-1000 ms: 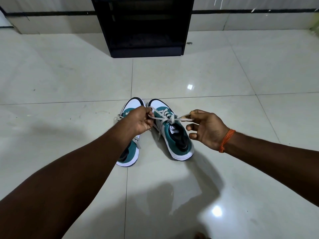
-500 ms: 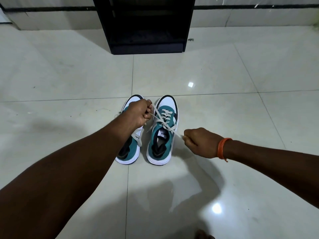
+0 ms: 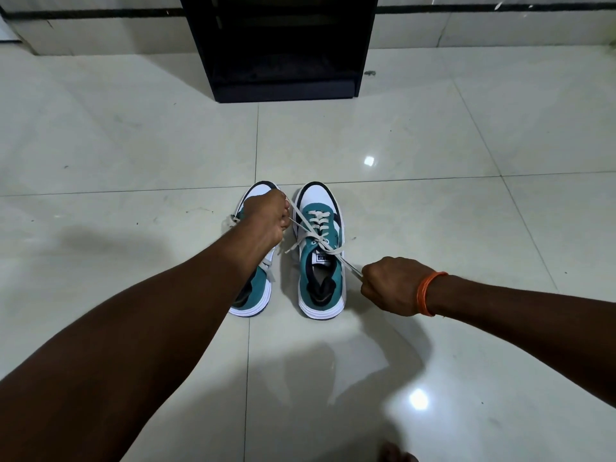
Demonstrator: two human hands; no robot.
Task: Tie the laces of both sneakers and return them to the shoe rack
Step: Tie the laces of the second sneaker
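Note:
Two teal-and-white sneakers stand side by side on the tiled floor, toes pointing away from me. The right sneaker (image 3: 320, 261) has white laces (image 3: 316, 235) crossed over its tongue and pulled taut. My left hand (image 3: 266, 216) is closed on one lace end above the left sneaker (image 3: 254, 288), whose front it hides. My right hand (image 3: 390, 285), with an orange band at the wrist, grips the other lace end to the right of the right sneaker's heel. A loose lace of the left sneaker trails at its left side.
A black shoe rack (image 3: 283, 45) stands against the far wall, straight ahead beyond the sneakers. Glossy pale floor tiles (image 3: 433, 201) surround the shoes. A toe shows at the bottom edge of the view.
The right sneaker has turned to point straight ahead. My right hand has pulled its lace end back toward me and closed into a fist; my left hand stays up near the toes.

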